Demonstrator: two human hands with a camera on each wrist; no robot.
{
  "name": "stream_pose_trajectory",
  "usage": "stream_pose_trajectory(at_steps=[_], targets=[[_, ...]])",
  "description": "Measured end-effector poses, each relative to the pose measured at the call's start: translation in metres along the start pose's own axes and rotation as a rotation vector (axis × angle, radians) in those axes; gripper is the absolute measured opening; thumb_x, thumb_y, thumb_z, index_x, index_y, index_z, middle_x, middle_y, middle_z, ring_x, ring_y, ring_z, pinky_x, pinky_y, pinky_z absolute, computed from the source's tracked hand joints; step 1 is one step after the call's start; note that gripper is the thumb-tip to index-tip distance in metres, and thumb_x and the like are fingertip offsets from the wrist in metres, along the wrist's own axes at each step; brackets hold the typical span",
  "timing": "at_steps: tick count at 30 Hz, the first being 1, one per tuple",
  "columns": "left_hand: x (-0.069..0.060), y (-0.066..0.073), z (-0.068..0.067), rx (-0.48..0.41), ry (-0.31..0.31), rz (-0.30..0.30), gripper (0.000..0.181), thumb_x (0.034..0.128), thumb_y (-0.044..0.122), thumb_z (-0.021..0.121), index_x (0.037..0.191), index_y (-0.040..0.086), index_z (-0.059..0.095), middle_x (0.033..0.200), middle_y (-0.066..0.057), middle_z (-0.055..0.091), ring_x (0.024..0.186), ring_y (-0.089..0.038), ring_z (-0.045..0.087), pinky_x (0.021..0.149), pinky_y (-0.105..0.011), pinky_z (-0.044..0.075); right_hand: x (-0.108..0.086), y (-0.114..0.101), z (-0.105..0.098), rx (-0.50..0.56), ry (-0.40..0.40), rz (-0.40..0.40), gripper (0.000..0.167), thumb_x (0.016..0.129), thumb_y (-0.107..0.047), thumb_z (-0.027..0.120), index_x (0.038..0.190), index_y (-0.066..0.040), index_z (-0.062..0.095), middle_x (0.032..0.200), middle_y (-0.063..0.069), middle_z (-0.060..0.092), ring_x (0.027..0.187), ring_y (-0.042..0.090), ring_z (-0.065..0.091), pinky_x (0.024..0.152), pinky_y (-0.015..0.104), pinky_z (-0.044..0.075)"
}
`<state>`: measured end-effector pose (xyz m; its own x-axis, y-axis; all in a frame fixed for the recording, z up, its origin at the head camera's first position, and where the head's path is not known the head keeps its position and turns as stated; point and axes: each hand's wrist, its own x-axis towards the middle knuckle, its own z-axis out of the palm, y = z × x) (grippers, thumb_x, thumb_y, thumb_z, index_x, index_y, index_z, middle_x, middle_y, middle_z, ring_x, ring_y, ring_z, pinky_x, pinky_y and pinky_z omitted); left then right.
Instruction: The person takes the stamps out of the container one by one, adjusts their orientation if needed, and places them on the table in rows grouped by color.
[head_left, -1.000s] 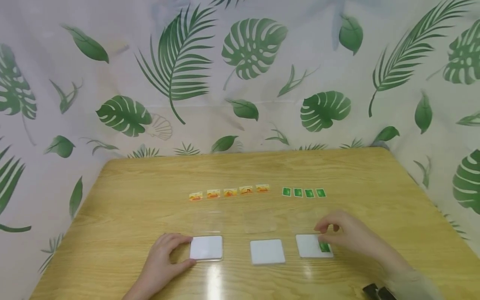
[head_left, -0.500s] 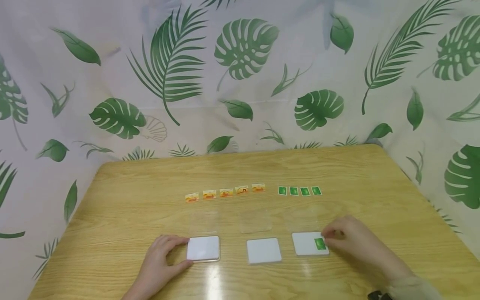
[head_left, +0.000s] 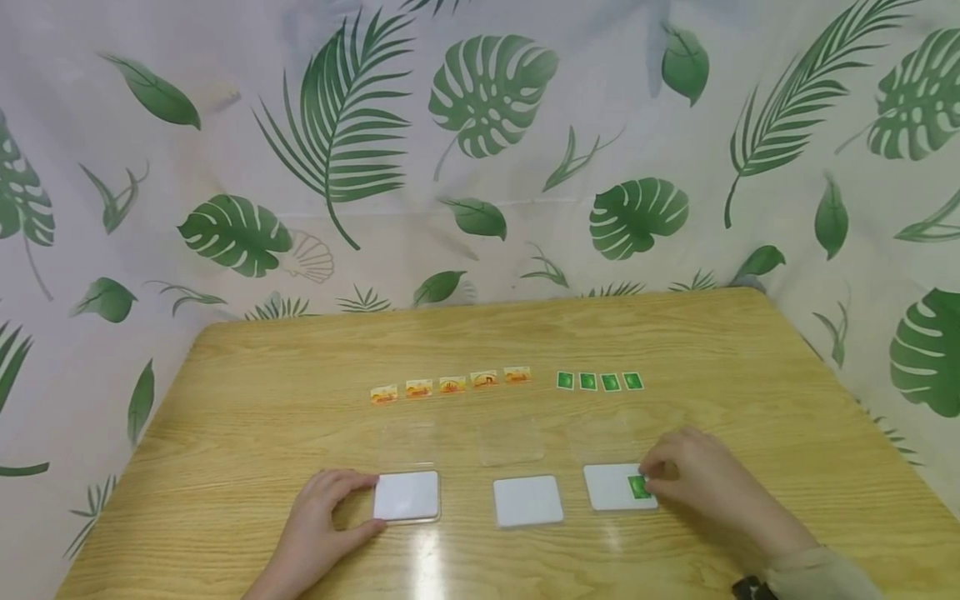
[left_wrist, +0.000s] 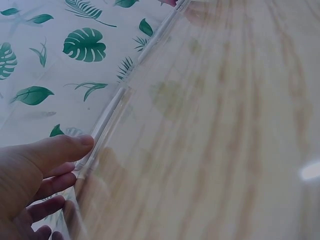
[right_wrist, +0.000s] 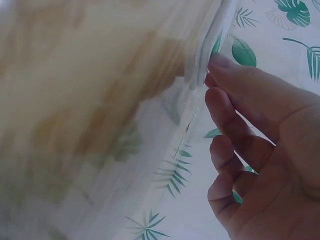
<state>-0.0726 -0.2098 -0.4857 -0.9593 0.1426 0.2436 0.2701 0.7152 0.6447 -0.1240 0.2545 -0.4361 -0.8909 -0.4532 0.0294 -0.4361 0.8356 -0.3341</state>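
My left hand (head_left: 322, 525) holds the left white card (head_left: 407, 495), index finger at its upper left corner and thumb at the lower left. A clear rim shows around that card. My right hand (head_left: 701, 483) is at the right end of another white card (head_left: 606, 487), fingertips pinching the edge of a small green picture card (head_left: 640, 487) lying there. Part of the green card is hidden by the fingers. Between them lies a third white card (head_left: 527, 501), untouched. In the right wrist view, the thumb (right_wrist: 227, 65) rests on the edge, with green at its tip.
Farther back lie a row of several orange picture cards (head_left: 452, 385) and a row of several green picture cards (head_left: 599, 381). Faint clear plastic panels (head_left: 512, 442) lie just behind the white cards. The wooden table (head_left: 247, 400) ends at a leaf-print cloth (head_left: 420, 250).
My right hand has drawn back from over the right white card to its right end, baring more of the green card, then moved slightly inward over its edge. My left hand stays at its card.
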Motion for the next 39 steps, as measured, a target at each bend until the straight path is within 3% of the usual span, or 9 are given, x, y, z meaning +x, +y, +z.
stream_pose_trajectory(at_steps=[22, 39], targets=[[-0.0006, -0.0008, 0.0013, -0.001, 0.003, -0.009, 0.046, 0.0659, 0.025, 0.088, 0.108, 0.018, 0.07, 0.106, 0.008, 0.064, 0.105, -0.017, 0.052, 0.093, -0.046, 0.04, 0.0024, -0.0001, 0.0002, 0.011, -0.02, 0.002, 0.013, 0.074, -0.018, 0.081, 0.079, -0.024, 0.07, 0.075, -0.02, 0.057, 0.079, 0.01, 0.051, 0.07, 0.034, 0.044], [-0.0005, 0.0, 0.0007, 0.002, -0.005, -0.018, 0.045, 0.0671, 0.026, 0.087, 0.108, 0.018, 0.07, 0.106, 0.008, 0.063, 0.105, -0.018, 0.052, 0.093, -0.047, 0.04, -0.0015, -0.0021, -0.0001, -0.062, 0.02, -0.045, 0.022, 0.069, -0.027, 0.083, 0.088, -0.018, 0.075, 0.087, -0.01, 0.066, 0.085, 0.018, 0.056, 0.073, 0.041, 0.047]])
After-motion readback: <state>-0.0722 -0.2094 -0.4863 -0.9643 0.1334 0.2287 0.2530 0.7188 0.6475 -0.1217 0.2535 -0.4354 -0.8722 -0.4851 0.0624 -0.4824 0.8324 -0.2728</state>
